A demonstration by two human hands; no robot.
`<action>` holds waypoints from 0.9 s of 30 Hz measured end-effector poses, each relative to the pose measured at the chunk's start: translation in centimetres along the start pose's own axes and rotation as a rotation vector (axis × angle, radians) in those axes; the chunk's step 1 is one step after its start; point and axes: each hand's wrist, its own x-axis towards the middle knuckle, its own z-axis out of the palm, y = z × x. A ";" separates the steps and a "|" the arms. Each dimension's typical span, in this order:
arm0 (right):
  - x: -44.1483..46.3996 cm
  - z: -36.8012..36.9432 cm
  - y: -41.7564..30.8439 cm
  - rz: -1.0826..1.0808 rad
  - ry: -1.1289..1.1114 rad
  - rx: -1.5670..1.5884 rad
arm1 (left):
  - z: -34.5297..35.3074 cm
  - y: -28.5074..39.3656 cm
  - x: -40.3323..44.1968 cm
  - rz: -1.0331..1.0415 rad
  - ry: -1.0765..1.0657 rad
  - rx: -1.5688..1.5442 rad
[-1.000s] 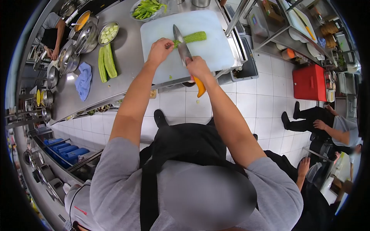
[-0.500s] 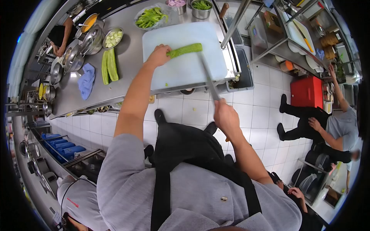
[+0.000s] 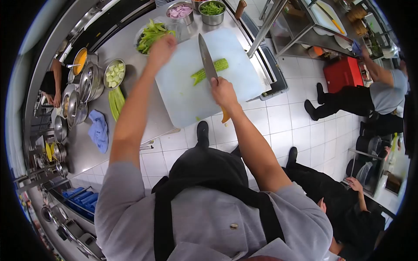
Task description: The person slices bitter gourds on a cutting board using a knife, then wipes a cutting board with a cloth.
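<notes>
White cutting board (image 3: 186, 102) bears green vegetable (image 3: 221, 65), seemingly part-cut, under knife (image 3: 205, 53) clasped by right hand (image 3: 224, 92); left of board are cut greens (image 3: 152, 35), long pieces (image 3: 116, 103) apparently unchopped, blurred left hand (image 3: 162, 50), grip unclear.

A bluish-white cutting board (image 3: 185, 98) sets off the grey blade and yellow-orange handle of the knife (image 3: 207, 58) and a vegetable piece (image 3: 220, 65) streaked in lighter and darker green. On the silver-grey table (image 3: 133, 91), the far side carries bright green strips (image 3: 149, 38), pinkish-purple pieces (image 3: 180, 11) and deeper green cuttings (image 3: 212, 8), while the left has creamy pale-green chunks (image 3: 115, 75), a light-green length (image 3: 116, 103), a periwinkle-blue cloth (image 3: 98, 132) and orange contents (image 3: 79, 61) in a bowl. White floor tiles (image 3: 278, 119) form a grey-lined grid beneath a black apron (image 3: 204, 167) and grey shirt (image 3: 196, 213), with a red box (image 3: 342, 77) at far right.
</notes>
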 end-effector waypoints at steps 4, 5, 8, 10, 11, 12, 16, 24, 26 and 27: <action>0.2 0.0 -2.3 0.162 -0.059 0.031 | 8.2 2.4 -9.0 0.118 -0.073 -0.117; 0.2 -0.2 -2.1 0.165 -0.055 0.015 | 8.8 2.7 -9.9 0.113 -0.073 -0.121; 0.4 -0.2 -1.7 0.140 -0.058 -0.003 | 9.9 3.0 -11.6 0.054 0.033 -0.217; -0.2 -0.6 -2.3 0.155 -0.095 -0.008 | 10.0 2.9 -11.7 0.189 0.125 -0.105; -0.4 -0.8 -2.6 0.172 -0.118 -0.008 | 10.0 2.9 -11.7 0.189 0.126 -0.101; -0.7 -1.0 -2.4 0.169 -0.116 -0.006 | 10.1 2.8 -11.7 0.175 0.130 -0.136; -1.9 -1.7 -0.9 0.112 -0.197 -0.012 | 10.5 2.8 -11.8 0.138 0.141 -0.144; -6.5 -3.6 0.9 0.117 -0.284 0.013 | 10.0 3.7 -11.6 0.025 0.063 -0.170; -7.9 -4.1 1.4 0.094 -0.321 -0.037 | 9.9 3.8 -11.6 0.006 0.055 -0.179; -8.7 -4.5 1.5 0.093 -0.318 -0.038 | 9.8 3.8 -11.6 -0.004 0.033 -0.172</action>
